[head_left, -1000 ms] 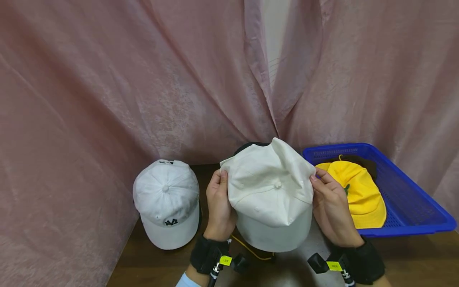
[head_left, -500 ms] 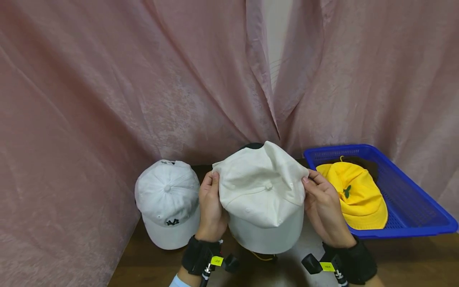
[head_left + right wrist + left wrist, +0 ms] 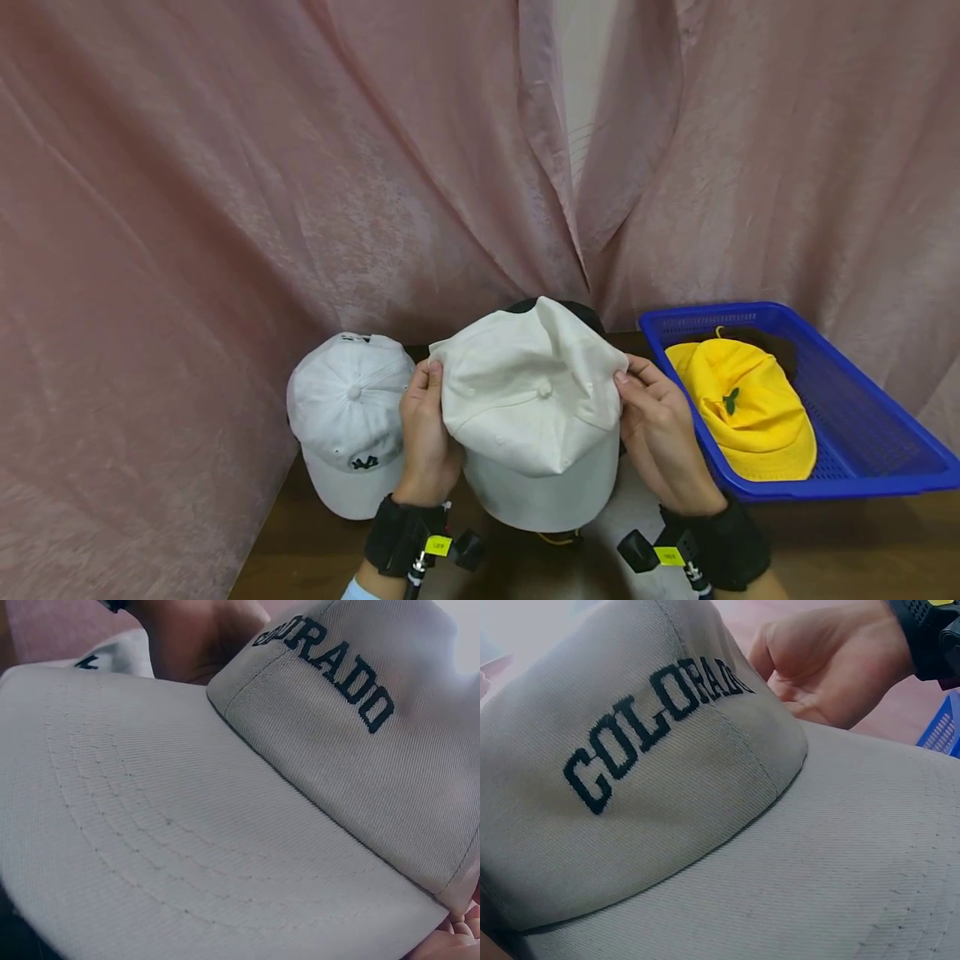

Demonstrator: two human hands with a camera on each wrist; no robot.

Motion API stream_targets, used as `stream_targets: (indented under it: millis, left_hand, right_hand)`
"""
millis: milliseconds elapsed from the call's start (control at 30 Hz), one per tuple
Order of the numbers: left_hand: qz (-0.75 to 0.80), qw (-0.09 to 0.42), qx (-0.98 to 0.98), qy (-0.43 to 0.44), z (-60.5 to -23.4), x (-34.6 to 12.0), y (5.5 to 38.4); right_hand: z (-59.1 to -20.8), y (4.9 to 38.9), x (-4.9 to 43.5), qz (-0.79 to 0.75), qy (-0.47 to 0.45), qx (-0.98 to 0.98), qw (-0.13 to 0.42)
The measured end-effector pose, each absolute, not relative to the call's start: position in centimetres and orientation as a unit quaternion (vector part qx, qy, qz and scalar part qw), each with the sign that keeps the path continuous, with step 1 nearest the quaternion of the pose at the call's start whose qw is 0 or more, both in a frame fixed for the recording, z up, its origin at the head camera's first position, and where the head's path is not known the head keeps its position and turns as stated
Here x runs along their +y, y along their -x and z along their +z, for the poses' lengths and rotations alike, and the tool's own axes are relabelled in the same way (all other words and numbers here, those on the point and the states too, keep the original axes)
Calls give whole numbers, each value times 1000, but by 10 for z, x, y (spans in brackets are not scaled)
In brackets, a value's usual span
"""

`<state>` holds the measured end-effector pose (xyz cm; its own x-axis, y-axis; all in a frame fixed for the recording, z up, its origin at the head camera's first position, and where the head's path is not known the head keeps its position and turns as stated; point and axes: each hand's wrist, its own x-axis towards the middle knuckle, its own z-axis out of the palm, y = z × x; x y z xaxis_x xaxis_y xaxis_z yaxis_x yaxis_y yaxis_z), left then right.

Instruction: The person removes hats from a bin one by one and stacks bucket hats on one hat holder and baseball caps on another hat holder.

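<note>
Pink curtain (image 3: 225, 183) across the back, brown counter (image 3: 862, 537) below. Blue basket (image 3: 862, 485) on the counter, right side. Cream cap (image 3: 525, 417) mid-view, held up by its sides, brim toward the person, crown dented, overlapping a black item (image 3: 585, 315) behind it. White cap (image 3: 348, 417) on the counter to the left, brim also toward the person, dark logo on front. Yellow cap (image 3: 750, 408) in the basket, dark item (image 3: 765, 346) behind it. Hands apart, one per side of the cream cap: left hand (image 3: 431, 437) and right hand (image 3: 663, 429) both grip its edge, thumbs on the near face. Black wristband on each. Dark COLORADO lettering (image 3: 660, 724) on the cream cap's front. Bit of yellow cord (image 3: 553, 539) past the brim.
</note>
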<state>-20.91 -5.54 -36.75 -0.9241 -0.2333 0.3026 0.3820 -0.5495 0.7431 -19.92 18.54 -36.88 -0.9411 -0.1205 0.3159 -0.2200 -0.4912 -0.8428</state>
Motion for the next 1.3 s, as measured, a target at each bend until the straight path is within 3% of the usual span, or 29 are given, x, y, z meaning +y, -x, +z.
stream_targets:
  millis: [467, 1300]
  left_hand:
    - [-857, 195, -471, 72, -367, -82, 206]
    - [-808, 234, -540, -11, -360, -165, 177]
  right_hand:
    - [-369, 205, 162, 848, -168, -503, 12]
    - [-375, 213, 77, 833, -188, -514, -88]
